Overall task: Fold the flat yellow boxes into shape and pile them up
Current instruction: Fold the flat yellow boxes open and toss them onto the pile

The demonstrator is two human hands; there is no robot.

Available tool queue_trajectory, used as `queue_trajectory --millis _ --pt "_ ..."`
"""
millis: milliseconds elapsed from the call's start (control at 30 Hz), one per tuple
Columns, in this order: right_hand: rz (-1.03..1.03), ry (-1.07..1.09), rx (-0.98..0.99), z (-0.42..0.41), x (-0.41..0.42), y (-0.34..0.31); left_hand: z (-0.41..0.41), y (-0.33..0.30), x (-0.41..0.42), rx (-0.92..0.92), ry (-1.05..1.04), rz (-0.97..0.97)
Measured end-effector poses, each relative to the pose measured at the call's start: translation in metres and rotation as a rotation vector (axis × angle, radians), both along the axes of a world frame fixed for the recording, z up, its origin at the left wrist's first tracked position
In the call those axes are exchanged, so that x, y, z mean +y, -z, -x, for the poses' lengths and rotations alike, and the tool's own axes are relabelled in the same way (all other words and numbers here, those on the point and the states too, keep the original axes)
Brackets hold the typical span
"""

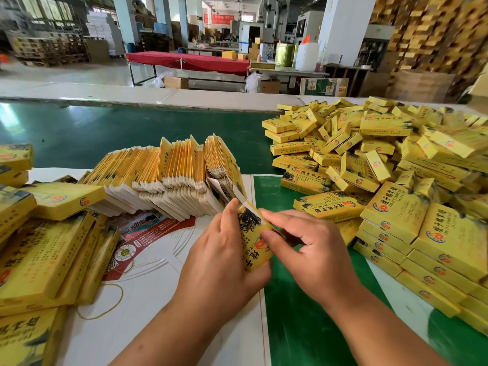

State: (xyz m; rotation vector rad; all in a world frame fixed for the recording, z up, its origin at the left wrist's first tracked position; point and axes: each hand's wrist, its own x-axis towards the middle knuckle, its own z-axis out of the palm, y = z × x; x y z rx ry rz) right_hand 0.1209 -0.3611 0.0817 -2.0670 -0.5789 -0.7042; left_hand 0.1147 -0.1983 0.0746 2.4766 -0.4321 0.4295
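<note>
A yellow box (pixel 253 235) with black and red print is held upright between my two hands at the centre front. My left hand (pixel 219 249) wraps its left side, thumb near the top flap. My right hand (pixel 306 244) pinches its right edge with thumb and forefinger. Just behind stands a leaning row of flat yellow boxes (pixel 169 173), white flaps down. To the right lies a big loose heap of folded yellow boxes (pixel 369 159), reaching the front right.
Bundles of flat yellow boxes (pixel 47 249) lie stacked at the left. White printed cardboard sheets (pixel 158 260) cover the green table (pixel 105 133) under my hands. A rubber band (pixel 105 302) lies on the cardboard. Tables and pallets fill the hall behind.
</note>
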Motion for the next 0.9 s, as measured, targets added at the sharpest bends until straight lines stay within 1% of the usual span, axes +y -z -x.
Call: queue_trajectory --millis 100,167,200,267,367,433,533,600,633,700,767,800,833,867,900 --pt "0.079 0.006 -0.086 -0.002 -0.003 0.000 0.000 0.003 0.000 0.004 0.010 0.015" --pt "0.082 0.006 -0.093 -0.003 -0.003 0.003 0.000 0.003 0.001 0.009 0.021 0.018" --pt "0.038 -0.002 -0.045 -0.003 -0.003 0.004 0.000 0.003 0.001 0.021 0.027 0.021" --pt "-0.113 -0.014 0.122 -0.003 -0.003 0.006 -0.001 0.001 0.001 0.060 0.056 0.040" --pt "-0.274 0.024 0.288 -0.006 -0.010 0.006 -0.002 -0.007 0.006 0.132 0.201 0.100" --pt "-0.413 0.034 0.397 -0.011 -0.017 0.004 -0.004 -0.017 0.014 0.175 0.331 0.203" --pt "-0.632 0.062 0.645 -0.018 -0.027 0.003 -0.005 -0.030 0.028 0.233 0.563 0.422" --pt "-0.750 0.019 0.811 -0.020 -0.030 0.003 -0.006 -0.034 0.034 0.234 0.678 0.518" --pt "-0.797 -0.023 0.879 -0.019 -0.030 0.002 -0.006 -0.035 0.035 0.205 0.683 0.530" --pt "-0.856 -0.105 0.953 -0.017 -0.027 0.001 -0.007 -0.034 0.033 0.096 0.596 0.515" --pt "-0.828 -0.110 0.973 -0.014 -0.021 0.004 -0.010 -0.030 0.031 0.002 0.480 0.514" --pt "-0.723 -0.058 0.948 -0.013 -0.018 0.007 -0.012 -0.028 0.031 -0.010 0.429 0.525" --pt "-0.564 0.014 0.883 -0.013 -0.017 0.009 -0.014 -0.027 0.032 0.000 0.388 0.540" --pt "-0.416 0.078 0.770 -0.013 -0.016 0.009 -0.016 -0.026 0.032 0.025 0.355 0.550" --pt "-0.346 0.102 0.625 -0.013 -0.017 0.008 -0.017 -0.024 0.032 0.055 0.328 0.548"
